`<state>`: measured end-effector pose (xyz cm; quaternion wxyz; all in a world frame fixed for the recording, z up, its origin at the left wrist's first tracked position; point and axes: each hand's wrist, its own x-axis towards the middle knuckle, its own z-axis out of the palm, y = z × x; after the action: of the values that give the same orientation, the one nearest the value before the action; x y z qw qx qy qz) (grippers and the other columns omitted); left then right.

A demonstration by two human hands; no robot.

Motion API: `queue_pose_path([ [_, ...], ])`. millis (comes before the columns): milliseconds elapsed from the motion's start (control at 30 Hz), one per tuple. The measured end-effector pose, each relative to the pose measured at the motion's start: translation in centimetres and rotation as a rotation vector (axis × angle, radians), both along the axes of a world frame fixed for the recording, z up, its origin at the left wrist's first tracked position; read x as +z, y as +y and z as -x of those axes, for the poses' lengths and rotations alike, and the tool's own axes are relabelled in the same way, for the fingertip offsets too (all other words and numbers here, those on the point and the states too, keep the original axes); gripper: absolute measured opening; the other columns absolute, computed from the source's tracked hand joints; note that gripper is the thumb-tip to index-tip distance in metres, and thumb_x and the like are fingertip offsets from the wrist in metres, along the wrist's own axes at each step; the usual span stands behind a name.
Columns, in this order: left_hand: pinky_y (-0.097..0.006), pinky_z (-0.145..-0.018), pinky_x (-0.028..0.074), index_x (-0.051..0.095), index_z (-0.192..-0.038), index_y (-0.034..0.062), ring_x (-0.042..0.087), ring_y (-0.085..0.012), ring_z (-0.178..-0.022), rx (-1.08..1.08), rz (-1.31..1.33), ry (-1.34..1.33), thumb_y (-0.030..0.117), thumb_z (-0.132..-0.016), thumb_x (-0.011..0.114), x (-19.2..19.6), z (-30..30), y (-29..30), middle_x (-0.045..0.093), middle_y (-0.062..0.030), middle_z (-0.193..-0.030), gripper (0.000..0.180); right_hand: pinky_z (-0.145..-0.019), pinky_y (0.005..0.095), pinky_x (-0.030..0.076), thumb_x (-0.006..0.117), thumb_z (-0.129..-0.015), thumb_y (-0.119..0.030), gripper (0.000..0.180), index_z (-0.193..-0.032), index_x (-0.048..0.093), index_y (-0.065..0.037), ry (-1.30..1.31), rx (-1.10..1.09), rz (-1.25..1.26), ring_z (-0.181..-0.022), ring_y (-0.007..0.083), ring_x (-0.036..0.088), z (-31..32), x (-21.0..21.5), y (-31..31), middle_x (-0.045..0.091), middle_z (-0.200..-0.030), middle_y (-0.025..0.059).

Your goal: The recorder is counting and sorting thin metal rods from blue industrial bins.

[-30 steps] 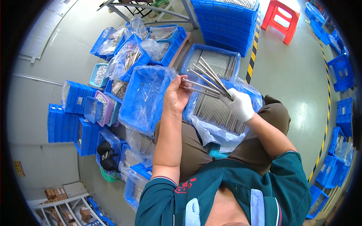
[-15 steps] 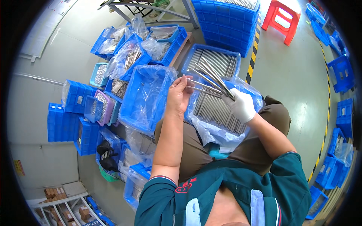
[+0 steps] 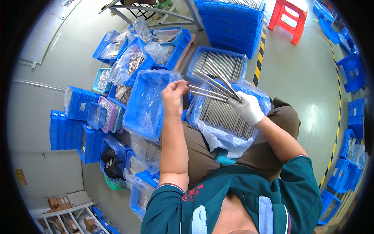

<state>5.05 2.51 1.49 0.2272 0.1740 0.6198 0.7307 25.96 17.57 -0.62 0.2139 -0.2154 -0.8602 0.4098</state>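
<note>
While the person sits among blue crates, both hands are up over the lap, so here is the scene line by line.

Right hand: the white-gloved right hand (image 3: 247,110) is clenched around the near ends of a fan of long thin silver metal rods (image 3: 212,82), which spread out toward 11 o'clock from the fist.

Left hand: the bare left hand (image 3: 174,96) has its fingers curled together, fingertips meeting the far ends of the lowest rods; whether it truly pinches one I cannot tell.

Rods: held in the air, between the two hands, just above the plastic-lined blue crate (image 3: 202,124) resting on the person's knees.

Lap crate: packed with more silver rods lying side by side under clear plastic, at 3 o'clock of the left hand.

Second crate: a blue plastic crate of metal rods (image 3: 220,62) sits at 12 o'clock, just beyond the fan.

Empty-looking bin: a blue bin lined with a clear plastic bag (image 3: 146,103) lies at 9 o'clock of the left hand, just beside it.

Floor, left: stacked small blue bins (image 3: 68,130) and bagged metal parts cluster at 9 to 11 o'clock.

Floor, far: a red plastic stool (image 3: 290,17) stands at 1 o'clock on the grey floor, near a yellow-and-black striped line (image 3: 260,58).
</note>
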Motion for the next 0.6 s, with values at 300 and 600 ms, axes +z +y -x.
queue_pose_path([
  [300,-0.019,-0.064,0.043,0.066,-0.087,0.0032,0.057,-0.0072,-0.068,-0.162,-0.075,-0.123,0.019,-0.082,0.068,0.7,-0.1,0.3,0.065,-0.0019,-0.078,0.017,-0.049,0.0221,0.037,0.065,-0.083,-0.022,0.018,-0.084,0.06,-0.005,-0.204,0.184,0.884,-0.051,0.007,0.046,-0.4,1.4,0.2,0.051,-0.06,-0.0014],
  [600,-0.02,-0.066,0.044,0.066,-0.088,0.0026,0.057,-0.0082,-0.068,-0.255,-0.078,-0.188,0.017,-0.081,0.069,0.8,-0.4,0.0,0.065,-0.0024,-0.078,0.016,-0.048,0.022,0.038,0.066,-0.084,-0.025,0.021,-0.084,0.06,-0.005,-0.171,0.259,1.027,-0.051,0.0068,0.047,-0.6,0.5,0.4,0.052,-0.06,-0.0011],
])
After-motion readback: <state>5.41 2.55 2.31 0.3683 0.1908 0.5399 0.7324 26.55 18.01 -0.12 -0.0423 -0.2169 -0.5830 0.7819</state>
